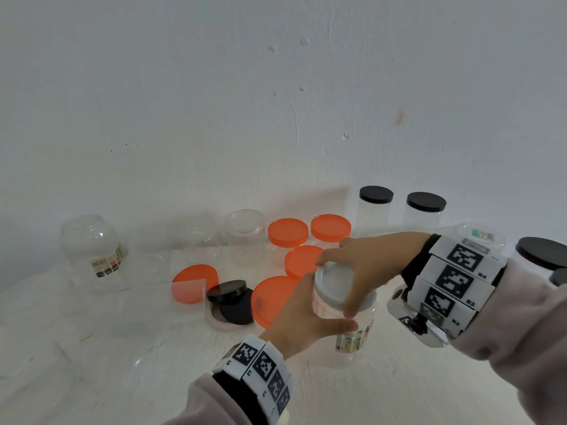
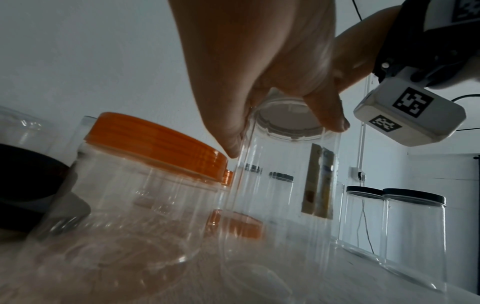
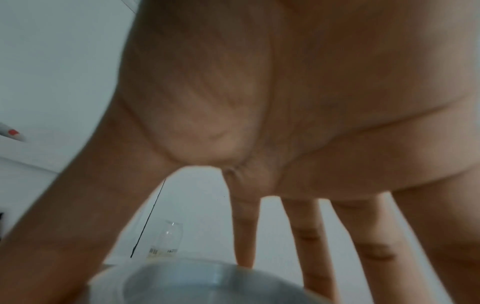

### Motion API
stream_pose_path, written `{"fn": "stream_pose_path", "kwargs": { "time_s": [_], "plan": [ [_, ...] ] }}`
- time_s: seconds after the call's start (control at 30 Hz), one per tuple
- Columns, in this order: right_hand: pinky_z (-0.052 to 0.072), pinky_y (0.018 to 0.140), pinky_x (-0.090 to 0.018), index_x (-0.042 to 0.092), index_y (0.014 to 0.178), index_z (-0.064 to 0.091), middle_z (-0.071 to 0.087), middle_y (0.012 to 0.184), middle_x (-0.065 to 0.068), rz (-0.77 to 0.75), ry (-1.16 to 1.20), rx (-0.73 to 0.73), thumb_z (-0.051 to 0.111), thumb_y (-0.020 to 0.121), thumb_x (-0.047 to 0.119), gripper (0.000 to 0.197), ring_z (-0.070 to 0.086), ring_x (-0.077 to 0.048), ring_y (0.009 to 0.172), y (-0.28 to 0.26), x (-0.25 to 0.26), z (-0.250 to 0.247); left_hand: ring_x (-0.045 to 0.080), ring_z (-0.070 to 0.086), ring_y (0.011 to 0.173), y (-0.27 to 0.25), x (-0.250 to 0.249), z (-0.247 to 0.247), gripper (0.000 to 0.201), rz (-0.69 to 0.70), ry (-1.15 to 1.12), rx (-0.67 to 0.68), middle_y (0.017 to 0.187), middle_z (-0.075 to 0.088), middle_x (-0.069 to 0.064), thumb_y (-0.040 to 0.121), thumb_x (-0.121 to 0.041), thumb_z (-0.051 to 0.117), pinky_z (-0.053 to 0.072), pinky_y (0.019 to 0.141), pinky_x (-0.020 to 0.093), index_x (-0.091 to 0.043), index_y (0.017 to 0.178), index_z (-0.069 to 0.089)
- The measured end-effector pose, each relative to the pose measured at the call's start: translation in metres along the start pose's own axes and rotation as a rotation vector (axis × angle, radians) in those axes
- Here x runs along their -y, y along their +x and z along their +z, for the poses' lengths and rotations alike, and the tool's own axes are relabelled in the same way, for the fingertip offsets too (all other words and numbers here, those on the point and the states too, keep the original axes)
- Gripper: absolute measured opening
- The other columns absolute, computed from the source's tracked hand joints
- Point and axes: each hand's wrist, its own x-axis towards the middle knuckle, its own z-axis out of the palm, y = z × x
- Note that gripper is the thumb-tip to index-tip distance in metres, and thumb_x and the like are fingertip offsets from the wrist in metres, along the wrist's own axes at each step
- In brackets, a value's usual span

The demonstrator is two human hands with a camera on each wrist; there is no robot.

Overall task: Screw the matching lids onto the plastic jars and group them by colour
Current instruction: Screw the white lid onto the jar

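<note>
We see a white worktop (image 1: 92, 348) against a scuffed white wall (image 1: 276, 87), with a thin black cable (image 2: 365, 230) hanging down behind.

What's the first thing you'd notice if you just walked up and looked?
Two hands at the front: the right hand grips a white lid on a clear jar that the left hand holds. Behind them sit bright orange lids, and black-lidded jars stand by the wall.
</note>
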Motion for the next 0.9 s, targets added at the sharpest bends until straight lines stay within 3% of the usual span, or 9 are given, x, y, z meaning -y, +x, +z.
{"fn": "stream_pose_path", "kwargs": {
  "time_s": [0.1, 0.2, 0.33, 0.4, 0.57, 0.63, 0.73, 0.8, 0.9],
  "plan": [
    [0.054, 0.086, -0.039, 0.047, 0.136, 0.029, 0.042, 0.117, 0.007, -0.04, 0.0, -0.007, 0.081, 0.064, 0.047, 0.09, 0.057, -0.022, 0.104, 0.0008, -0.0005, -0.0007, -0.004, 0.05, 0.115, 0.0002, 0.0007, 0.0008, 0.088, 0.008, 0.004, -0.011, 0.125, 0.054, -0.016, 0.067, -0.022, 0.086, 0.044, 0.09, 0.014, -0.037, 0.135, 0.032],
    [0.051, 0.088, -0.038, 0.048, 0.136, 0.03, 0.039, 0.116, 0.011, -0.098, -0.029, 0.0, 0.084, 0.065, 0.035, 0.09, 0.048, -0.017, 0.108, -0.0009, -0.0018, -0.0016, -0.009, 0.049, 0.115, 0.001, 0.002, -0.0002, 0.087, 0.028, 0.005, -0.006, 0.124, 0.054, -0.019, 0.068, -0.02, 0.086, 0.043, 0.09, 0.011, -0.041, 0.132, 0.032],
    [0.047, 0.091, -0.038, 0.047, 0.138, 0.03, 0.037, 0.123, 0.013, -0.168, -0.036, 0.037, 0.084, 0.066, 0.019, 0.093, 0.042, -0.015, 0.113, -0.0031, -0.0032, -0.0047, -0.001, 0.049, 0.121, 0.0019, 0.0033, -0.0017, 0.089, 0.047, -0.019, 0.009, 0.129, 0.053, -0.015, 0.068, -0.018, 0.086, 0.043, 0.101, 0.023, -0.044, 0.132, 0.031],
    [0.045, 0.089, -0.036, 0.044, 0.139, 0.032, 0.036, 0.124, 0.013, -0.202, -0.04, 0.056, 0.082, 0.067, 0.013, 0.093, 0.039, -0.014, 0.114, -0.0046, -0.0035, -0.0068, 0.0, 0.048, 0.123, 0.0015, 0.0027, -0.0011, 0.089, 0.063, -0.023, 0.009, 0.13, 0.053, -0.015, 0.067, -0.017, 0.086, 0.042, 0.103, 0.023, -0.048, 0.13, 0.031],
    [0.042, 0.101, -0.047, 0.042, 0.143, 0.029, 0.032, 0.14, 0.01, -0.218, -0.088, 0.077, 0.079, 0.069, 0.005, 0.097, 0.035, -0.018, 0.128, -0.0071, -0.002, -0.0094, 0.007, 0.045, 0.129, 0.0014, 0.0025, -0.0013, 0.093, 0.093, -0.03, 0.011, 0.136, 0.05, -0.011, 0.067, -0.017, 0.087, 0.038, 0.11, 0.037, -0.042, 0.138, 0.032],
    [0.041, 0.102, -0.048, 0.042, 0.144, 0.029, 0.031, 0.141, 0.011, -0.222, -0.089, 0.081, 0.079, 0.069, 0.005, 0.098, 0.034, -0.018, 0.129, -0.0069, -0.0019, -0.0093, 0.005, 0.045, 0.128, 0.0014, 0.0035, -0.0015, 0.092, 0.086, -0.029, 0.014, 0.135, 0.05, -0.012, 0.067, -0.017, 0.087, 0.038, 0.11, 0.037, -0.046, 0.135, 0.032],
    [0.043, 0.101, -0.047, 0.044, 0.141, 0.029, 0.033, 0.136, 0.011, -0.213, -0.05, 0.078, 0.081, 0.068, 0.01, 0.096, 0.036, -0.018, 0.126, -0.0059, -0.0038, -0.0079, 0.003, 0.045, 0.127, 0.001, 0.0056, -0.001, 0.094, 0.064, -0.021, 0.014, 0.134, 0.05, -0.014, 0.067, -0.02, 0.087, 0.039, 0.108, 0.033, -0.044, 0.137, 0.03],
    [0.047, 0.097, -0.044, 0.048, 0.138, 0.028, 0.037, 0.129, 0.012, -0.182, -0.03, 0.055, 0.084, 0.067, 0.024, 0.093, 0.043, -0.018, 0.12, -0.0037, -0.0045, -0.0054, 0.001, 0.046, 0.125, 0.0009, 0.0069, -0.0001, 0.095, 0.047, -0.018, 0.005, 0.133, 0.051, -0.015, 0.067, -0.022, 0.087, 0.041, 0.105, 0.027, -0.038, 0.14, 0.029],
    [0.057, 0.077, -0.033, 0.05, 0.131, 0.031, 0.045, 0.116, 0.008, -0.098, -0.006, 0.004, 0.08, 0.062, 0.055, 0.084, 0.063, -0.02, 0.094, -0.0005, -0.0032, 0.0003, -0.003, 0.048, 0.121, 0.0002, 0.0089, -0.0002, 0.094, 0.021, -0.014, -0.011, 0.13, 0.052, -0.018, 0.066, -0.028, 0.087, 0.041, 0.099, 0.02, -0.036, 0.141, 0.031]
  ]
}}
